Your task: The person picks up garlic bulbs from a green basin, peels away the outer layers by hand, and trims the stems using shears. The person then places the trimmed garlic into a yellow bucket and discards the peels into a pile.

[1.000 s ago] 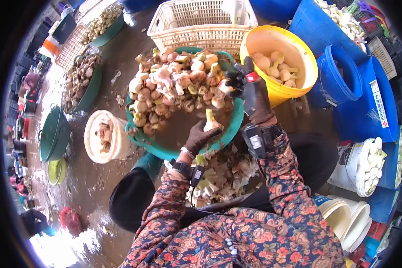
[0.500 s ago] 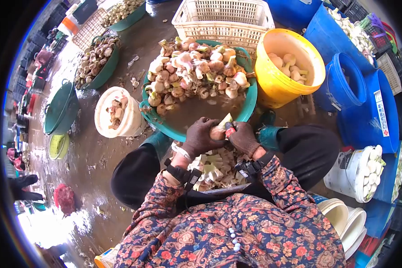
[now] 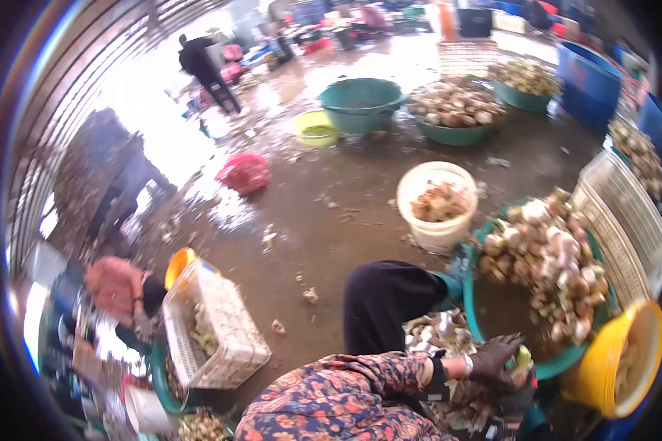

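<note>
My left hand (image 3: 494, 359), in a brown glove, is closed around a garlic bulb (image 3: 523, 361) with a pale green stem end. Just below it, my right hand (image 3: 517, 399) is dark and blurred, close against the bulb. Its fingers appear closed on the red-handled knife that shows clearly in the earlier view; the blade is hidden now. Both hands are over the near rim of a green tub (image 3: 472, 294), where many garlic bulbs (image 3: 548, 257) are heaped above brownish water. Trimmed skins and stems (image 3: 441, 332) lie beneath my hands.
A white bucket (image 3: 438, 234) of scraps stands beyond my knee. At right are a yellow bucket (image 3: 603, 367) and a cream crate (image 3: 625, 213). Another person (image 3: 118, 290) sits at left beside a white crate (image 3: 228, 345). A red bag (image 3: 244, 173) lies on the wet floor.
The view has swung to the left, so the tub and my hands now appear at lower right. A seated person and a white crate have come into view. The bulb remains in my left hand.
</note>
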The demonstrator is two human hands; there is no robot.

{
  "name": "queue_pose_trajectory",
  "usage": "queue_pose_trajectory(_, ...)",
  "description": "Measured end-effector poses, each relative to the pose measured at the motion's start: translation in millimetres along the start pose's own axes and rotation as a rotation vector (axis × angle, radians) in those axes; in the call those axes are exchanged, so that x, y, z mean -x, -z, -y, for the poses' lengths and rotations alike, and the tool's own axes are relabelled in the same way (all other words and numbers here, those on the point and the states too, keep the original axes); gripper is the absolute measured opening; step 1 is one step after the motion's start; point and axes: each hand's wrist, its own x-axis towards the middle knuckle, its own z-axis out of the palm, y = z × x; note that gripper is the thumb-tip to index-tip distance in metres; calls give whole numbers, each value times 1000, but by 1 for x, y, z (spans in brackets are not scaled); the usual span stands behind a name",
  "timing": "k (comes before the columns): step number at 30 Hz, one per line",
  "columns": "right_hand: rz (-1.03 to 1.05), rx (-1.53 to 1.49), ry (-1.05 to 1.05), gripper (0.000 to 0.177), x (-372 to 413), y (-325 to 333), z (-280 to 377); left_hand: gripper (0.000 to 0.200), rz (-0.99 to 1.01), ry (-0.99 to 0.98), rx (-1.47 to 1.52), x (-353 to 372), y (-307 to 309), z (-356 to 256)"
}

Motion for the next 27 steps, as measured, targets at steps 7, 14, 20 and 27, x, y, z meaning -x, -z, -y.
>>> queue_pose_trajectory(7, -102, 1089, 129, 43, -7, 33, -36, 39, 443, -304, -65, 0, 19, 16)
queue_pose_trajectory(14, -37, 1348, 128, 45, -14, 34, -40, 16, 203, -204, 114, 15, 4, 27)
queue_pose_trajectory(20, 19, 1477, 128, 48, -19, 35, -41, 11, 88, 114, 189, 13, -11, 38)
queue_pose_trajectory(27, 69, 1620, 155, 50, -25, 34, -29, 30, 179, 765, 704, 6, -16, 70)
